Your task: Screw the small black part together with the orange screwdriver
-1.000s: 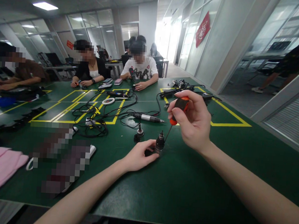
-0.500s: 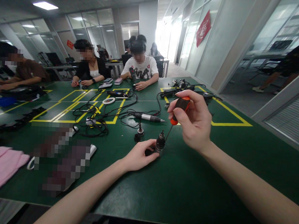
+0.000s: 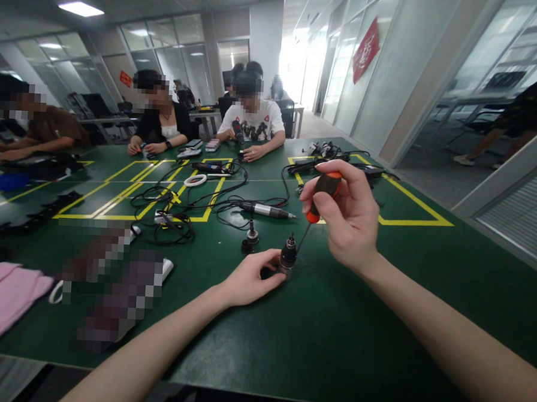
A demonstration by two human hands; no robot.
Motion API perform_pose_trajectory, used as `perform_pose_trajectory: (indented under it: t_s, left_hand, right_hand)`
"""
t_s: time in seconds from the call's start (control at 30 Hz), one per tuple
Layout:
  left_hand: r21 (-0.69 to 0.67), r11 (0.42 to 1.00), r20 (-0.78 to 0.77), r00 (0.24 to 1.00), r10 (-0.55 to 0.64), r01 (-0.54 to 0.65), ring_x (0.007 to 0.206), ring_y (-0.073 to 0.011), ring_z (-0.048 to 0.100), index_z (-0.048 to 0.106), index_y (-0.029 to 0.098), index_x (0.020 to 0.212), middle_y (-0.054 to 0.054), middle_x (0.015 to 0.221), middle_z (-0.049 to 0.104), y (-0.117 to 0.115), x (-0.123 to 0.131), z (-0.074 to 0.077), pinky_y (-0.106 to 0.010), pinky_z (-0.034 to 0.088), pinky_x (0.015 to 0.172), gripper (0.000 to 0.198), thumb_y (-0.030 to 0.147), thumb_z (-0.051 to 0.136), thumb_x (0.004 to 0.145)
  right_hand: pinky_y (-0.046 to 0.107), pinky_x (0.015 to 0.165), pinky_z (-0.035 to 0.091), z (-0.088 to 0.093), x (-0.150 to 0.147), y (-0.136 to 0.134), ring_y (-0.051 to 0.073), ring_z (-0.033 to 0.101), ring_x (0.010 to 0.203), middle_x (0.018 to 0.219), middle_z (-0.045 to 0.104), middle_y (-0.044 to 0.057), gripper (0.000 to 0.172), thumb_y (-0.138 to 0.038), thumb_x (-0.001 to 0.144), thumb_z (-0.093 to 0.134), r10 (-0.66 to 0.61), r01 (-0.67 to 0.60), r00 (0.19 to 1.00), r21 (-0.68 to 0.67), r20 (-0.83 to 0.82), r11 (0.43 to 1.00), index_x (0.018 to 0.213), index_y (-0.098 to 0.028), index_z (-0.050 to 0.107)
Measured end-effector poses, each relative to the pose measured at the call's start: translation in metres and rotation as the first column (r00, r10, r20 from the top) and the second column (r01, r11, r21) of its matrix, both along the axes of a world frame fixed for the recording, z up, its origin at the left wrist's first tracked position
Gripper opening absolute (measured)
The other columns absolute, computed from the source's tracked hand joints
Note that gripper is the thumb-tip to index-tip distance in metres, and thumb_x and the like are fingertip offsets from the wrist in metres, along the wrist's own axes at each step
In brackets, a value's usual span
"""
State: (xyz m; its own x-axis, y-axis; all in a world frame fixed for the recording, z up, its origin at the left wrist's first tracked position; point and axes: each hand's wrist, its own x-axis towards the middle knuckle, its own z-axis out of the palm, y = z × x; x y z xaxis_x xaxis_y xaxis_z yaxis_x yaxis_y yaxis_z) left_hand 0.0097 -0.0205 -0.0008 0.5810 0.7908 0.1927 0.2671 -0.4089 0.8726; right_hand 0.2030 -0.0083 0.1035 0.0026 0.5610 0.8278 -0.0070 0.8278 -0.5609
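Note:
My left hand [image 3: 252,278] grips a small dark cylindrical part [image 3: 288,253], upright on the green table with a thin tip at its top. A red-and-black screwdriver [image 3: 325,192] is in my right hand [image 3: 351,220], thumb and fingers closed round its handle. The slanting shaft comes down along the right side of the cylindrical part; whether the tip touches it I cannot tell. Just behind my left hand stand a metal part with a stem [image 3: 252,231] and a small black piece [image 3: 247,246].
A pen-shaped electric tool [image 3: 268,211] with a black cable lies beyond my hands. Tangled cables [image 3: 177,226] and a white ring [image 3: 195,180] are farther left. Two blurred-out flat objects [image 3: 121,301] and pink cloth [image 3: 8,307] lie at left. Several people sit across the table [image 3: 333,348].
Very little differs. My right hand and the screwdriver have shifted only slightly; my left hand keeps its hold on the cylindrical part.

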Motion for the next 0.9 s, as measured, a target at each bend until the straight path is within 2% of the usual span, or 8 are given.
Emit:
perform_pose_trajectory:
  t_s: [0.2, 0.37, 0.57, 0.73, 0.9]
  left_hand:
    - [0.004, 1.0, 0.0, 1.0, -0.001, 0.001, 0.109, -0.0226, 0.072, 0.067, 0.02, 0.135, -0.008, 0.124, 0.077, -0.0007, -0.0003, 0.0012, -0.039, 0.059, 0.1, 0.042, 0.021, 0.067, 0.094]
    - [0.016, 1.0, -0.014, 1.0, -0.005, 0.005, 0.107, -0.0221, 0.072, 0.068, 0.019, 0.133, -0.008, 0.122, 0.078, -0.0007, -0.0015, 0.0041, -0.038, 0.059, 0.099, 0.039, 0.024, 0.067, 0.094]
    - [0.014, 1.0, -0.025, 1.0, -0.001, 0.001, 0.108, -0.0225, 0.072, 0.068, 0.019, 0.132, -0.008, 0.121, 0.078, -0.0007, -0.0013, 0.0062, -0.038, 0.06, 0.098, 0.038, 0.023, 0.067, 0.094]
    - [0.007, 1.0, -0.012, 1.0, -0.001, 0.002, 0.108, -0.0227, 0.072, 0.069, 0.019, 0.132, -0.008, 0.12, 0.078, -0.0002, -0.001, 0.0045, -0.038, 0.06, 0.098, 0.039, 0.023, 0.068, 0.094]
    - [0.002, 1.0, -0.021, 1.0, 0.001, -0.001, 0.109, -0.0233, 0.072, 0.068, 0.018, 0.132, -0.009, 0.122, 0.078, -0.0005, -0.001, 0.0051, -0.039, 0.06, 0.099, 0.038, 0.021, 0.067, 0.094]
  right_hand:
    - [0.03, 0.065, 0.058, -0.0008, 0.0003, 0.0015, 0.012, 0.061, 0.067, 0.092, 0.068, 0.0, 0.024, -0.038, 0.103, 0.064, 0.013, -0.013, 1.0, 0.015, 0.008, 1.0, 0.126, -0.029, 0.061]
    - [0.029, 0.067, 0.057, -0.0007, -0.001, 0.0033, 0.011, 0.062, 0.068, 0.093, 0.07, 0.0, 0.028, -0.04, 0.104, 0.063, 0.089, -0.089, 0.996, -0.003, 0.0, 0.996, 0.129, -0.028, 0.06]
    - [0.032, 0.066, 0.054, 0.0037, -0.0026, -0.0007, 0.013, 0.062, 0.068, 0.095, 0.071, 0.001, 0.034, -0.048, 0.104, 0.059, 0.168, -0.167, 0.986, -0.122, -0.005, 0.978, 0.131, -0.027, 0.055]
    - [0.033, 0.064, 0.051, 0.0057, -0.0031, -0.0035, 0.014, 0.062, 0.063, 0.093, 0.07, 0.001, 0.037, -0.049, 0.105, 0.056, 0.293, -0.293, 0.956, -0.188, -0.029, 0.937, 0.133, -0.026, 0.05]
    - [0.031, 0.062, 0.051, 0.0054, -0.0032, -0.0064, 0.013, 0.061, 0.061, 0.088, 0.063, -0.002, 0.031, -0.046, 0.105, 0.054, 0.41, -0.422, 0.907, -0.233, -0.1, 0.876, 0.129, -0.027, 0.05]
